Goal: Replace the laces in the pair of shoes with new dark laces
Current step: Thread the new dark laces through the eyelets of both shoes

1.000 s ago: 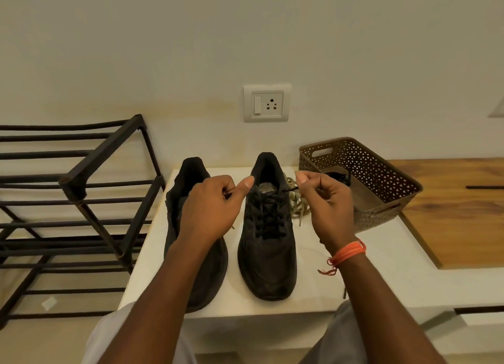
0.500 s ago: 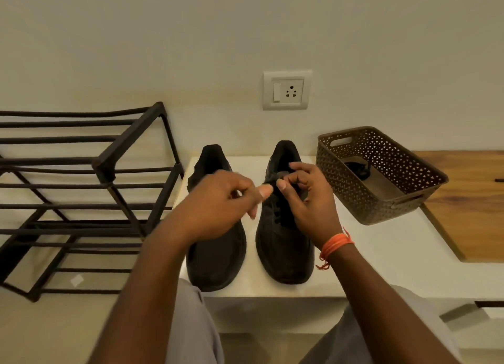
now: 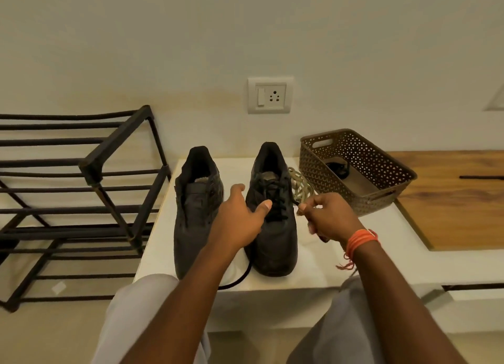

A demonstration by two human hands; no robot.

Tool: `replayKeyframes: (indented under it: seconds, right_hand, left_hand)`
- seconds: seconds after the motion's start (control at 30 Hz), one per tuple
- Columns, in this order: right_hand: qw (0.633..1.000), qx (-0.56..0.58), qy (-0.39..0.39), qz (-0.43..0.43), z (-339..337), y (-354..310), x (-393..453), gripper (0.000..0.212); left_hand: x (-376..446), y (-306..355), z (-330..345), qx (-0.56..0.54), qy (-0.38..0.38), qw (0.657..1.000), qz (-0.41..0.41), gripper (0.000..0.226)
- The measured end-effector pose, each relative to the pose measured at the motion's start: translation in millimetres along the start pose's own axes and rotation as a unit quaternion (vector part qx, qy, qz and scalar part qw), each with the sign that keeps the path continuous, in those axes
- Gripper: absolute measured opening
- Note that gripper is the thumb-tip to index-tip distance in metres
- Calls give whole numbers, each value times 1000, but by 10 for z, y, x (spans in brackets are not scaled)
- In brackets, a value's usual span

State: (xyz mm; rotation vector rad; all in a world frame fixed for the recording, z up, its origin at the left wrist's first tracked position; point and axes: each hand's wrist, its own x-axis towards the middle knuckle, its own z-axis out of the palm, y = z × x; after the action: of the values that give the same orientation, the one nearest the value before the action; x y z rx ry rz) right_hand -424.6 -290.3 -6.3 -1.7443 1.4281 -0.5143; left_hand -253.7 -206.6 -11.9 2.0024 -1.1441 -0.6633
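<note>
Two black shoes stand side by side on the white table (image 3: 341, 265), toes toward me. The left shoe (image 3: 195, 208) has no lace that I can see. The right shoe (image 3: 272, 235) is threaded with a dark lace (image 3: 276, 200). My left hand (image 3: 240, 222) hovers between the shoes with fingers spread, thumb on the right shoe's laces. A loose dark lace end (image 3: 240, 277) trails from under that wrist to the table's front edge. My right hand (image 3: 330, 213) is just right of the shoe, thumb and forefinger pinched on what looks like the lace's other end.
A bundle of pale old laces (image 3: 301, 183) lies behind the right shoe. A brown perforated basket (image 3: 387, 200) at the right holds a coiled dark lace (image 3: 338, 168). A black metal rack (image 3: 90, 170) stands left of the table, and a wooden top (image 3: 458, 205) adjoins at the right.
Both hands were together over the right shoe's tongue. They have since parted: the left has opened and dropped toward the toes, the right has pulled out to the right.
</note>
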Motion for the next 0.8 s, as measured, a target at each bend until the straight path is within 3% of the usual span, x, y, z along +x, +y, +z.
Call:
replayKeyframes:
  seconds: [0.07, 0.13, 0.2, 0.27, 0.33, 0.43, 0.53, 0.6, 0.7, 0.8]
  right_hand:
    - [997, 73, -1, 38, 39, -13, -37, 20]
    - [993, 24, 118, -15, 51, -12, -34, 20]
    - [964, 31, 246, -96, 22, -75, -52, 13]
    - [936, 116, 290, -160, 0, -165, -85, 4]
    - [912, 220, 284, -197, -5, -269, -55, 15]
    - [860, 394, 249, -208, -51, -478, 157, 19]
    - [813, 519, 188, -188, -69, -747, 423, 21]
    - [853, 475, 148, -160, -13, -859, 584, 27]
    - [944, 295, 37, -145, 136, -901, 717, 25]
    - [957, 167, -55, -229, 238, -815, 758, 23]
  left_hand:
    - [5, 28, 57, -58, -55, 996, -26, 66]
    - [21, 13, 72, -39, -55, 997, -35, 56]
    - [16, 18, 45, -13, -7, 999, -28, 49]
    - [-11, 34, 16, 45, 66, 997, -1, 53]
    - [-27, 73, 5, 32, 111, 993, 28, 63]
    - [55, 173, 20, -129, 96, 986, 34, 70]
    - [227, 279, -4, -265, 97, 957, 71, 62]
    - [383, 349, -104, -306, 116, 938, 118, 51]
    - [590, 384, -242, -306, 114, 925, 195, 46]
    - [711, 343, -242, -276, 49, 924, 259, 40]
